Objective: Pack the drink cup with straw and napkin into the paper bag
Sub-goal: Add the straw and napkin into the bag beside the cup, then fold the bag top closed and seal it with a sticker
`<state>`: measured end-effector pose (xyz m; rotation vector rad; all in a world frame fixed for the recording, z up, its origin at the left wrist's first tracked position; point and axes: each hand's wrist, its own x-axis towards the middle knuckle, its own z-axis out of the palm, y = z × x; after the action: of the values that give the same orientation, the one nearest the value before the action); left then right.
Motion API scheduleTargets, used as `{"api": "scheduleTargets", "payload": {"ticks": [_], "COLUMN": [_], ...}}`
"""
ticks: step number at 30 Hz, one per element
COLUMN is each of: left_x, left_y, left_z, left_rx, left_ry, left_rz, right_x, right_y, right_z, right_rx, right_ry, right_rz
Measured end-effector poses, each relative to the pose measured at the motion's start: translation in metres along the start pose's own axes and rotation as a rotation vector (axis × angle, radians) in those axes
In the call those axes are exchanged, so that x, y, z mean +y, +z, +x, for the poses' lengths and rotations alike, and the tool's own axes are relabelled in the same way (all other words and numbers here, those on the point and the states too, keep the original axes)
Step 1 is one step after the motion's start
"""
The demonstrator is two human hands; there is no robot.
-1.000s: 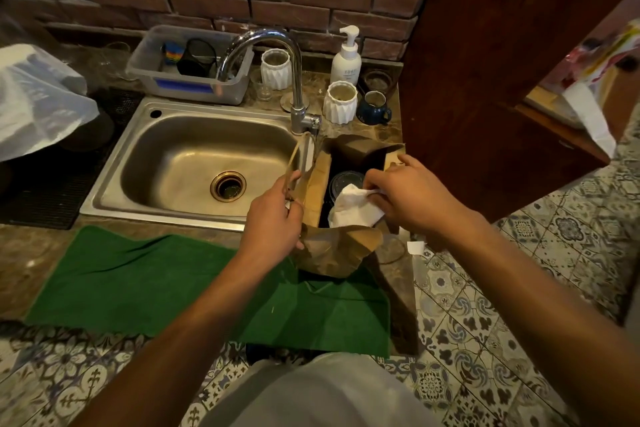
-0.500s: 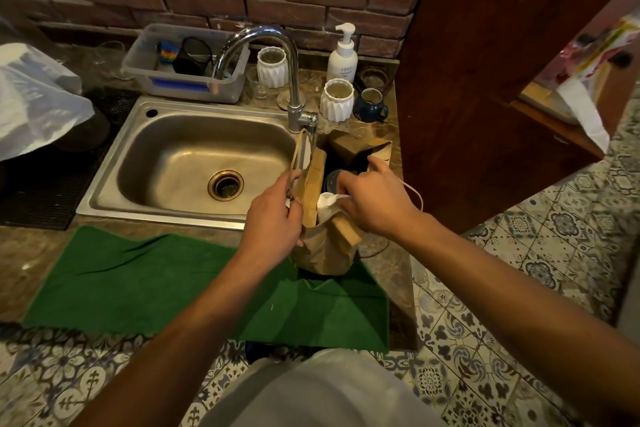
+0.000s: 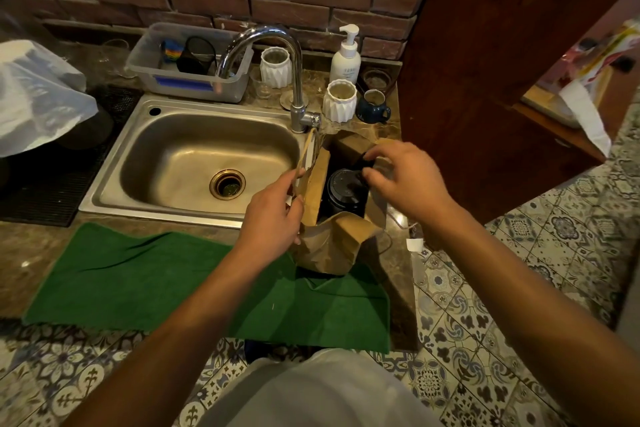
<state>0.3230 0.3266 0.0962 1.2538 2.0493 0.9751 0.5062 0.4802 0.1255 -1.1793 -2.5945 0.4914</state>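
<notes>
The brown paper bag (image 3: 329, 246) stands open on the counter at the right end of the sink. Inside it sits the drink cup (image 3: 341, 184), upright, showing its black lid. My left hand (image 3: 273, 218) grips the bag's left wall by the paper handle. Just above the bag's mouth and the lid is my right hand (image 3: 405, 180), its fingers loosely curled with nothing visible in them. No napkin or straw shows; the bag's depth beside the cup is dark.
A steel sink (image 3: 114, 184) and faucet (image 3: 266, 42) lie left of the bag. A green cloth (image 3: 138, 281) covers the counter's front. White ribbed cups (image 3: 339, 100), a soap bottle (image 3: 346, 59) and a blue mug (image 3: 372, 107) stand behind it. A wooden panel (image 3: 485, 80) rises to the right.
My right hand pushed the white napkin down into the bag and has come back up without it. The napkin is out of sight. My left hand kept its hold on the bag.
</notes>
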Motion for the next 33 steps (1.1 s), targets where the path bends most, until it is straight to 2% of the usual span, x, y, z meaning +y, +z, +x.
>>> {"api": "scheduleTargets", "payload": {"ticks": [2, 5, 8, 11, 14, 16, 20, 23, 25, 29, 33], "left_x": [0.0, -0.001, -0.004, -0.004, 0.001, 0.001, 0.001, 0.008, 0.013, 0.017, 0.005], "left_y": [-0.004, -0.007, -0.009, -0.011, -0.013, -0.015, -0.012, -0.004, 0.005, 0.02, 0.026], "left_z": [0.001, 0.005, 0.011, 0.019, 0.025, 0.029, 0.033, 0.029, 0.022, -0.003, -0.024], "left_rx": [-0.02, -0.023, -0.025, -0.051, -0.049, -0.038, -0.005, 0.014, 0.017, -0.067, -0.092], "left_ry": [0.006, 0.042, 0.049, 0.026, -0.072, -0.118, -0.17, -0.183, -0.174, -0.116, -0.057], "left_rz": [-0.017, 0.017, 0.004, -0.065, -0.261, -0.343, -0.361, -0.414, -0.443, -0.369, -0.168], "right_x": [0.012, 0.032, 0.042, 0.044, 0.045, 0.042, 0.036, 0.031, 0.03, 0.03, 0.031], "right_y": [-0.005, 0.0, 0.01, 0.018, 0.021, 0.022, 0.019, 0.015, 0.015, 0.016, 0.013], "right_z": [0.002, 0.008, 0.01, 0.012, 0.017, 0.021, 0.031, 0.038, 0.041, 0.048, 0.051], "right_rx": [0.082, 0.091, 0.05, -0.02, -0.008, 0.035, 0.041, -0.057, -0.051, 0.011, -0.011], "right_ry": [0.143, 0.328, 0.464, 0.487, 0.538, 0.551, 0.375, 0.262, 0.216, 0.095, 0.071], "right_rz": [0.026, 0.097, 0.376, 0.615, 0.807, 0.762, 0.352, 0.301, 0.261, 0.086, 0.084]}}
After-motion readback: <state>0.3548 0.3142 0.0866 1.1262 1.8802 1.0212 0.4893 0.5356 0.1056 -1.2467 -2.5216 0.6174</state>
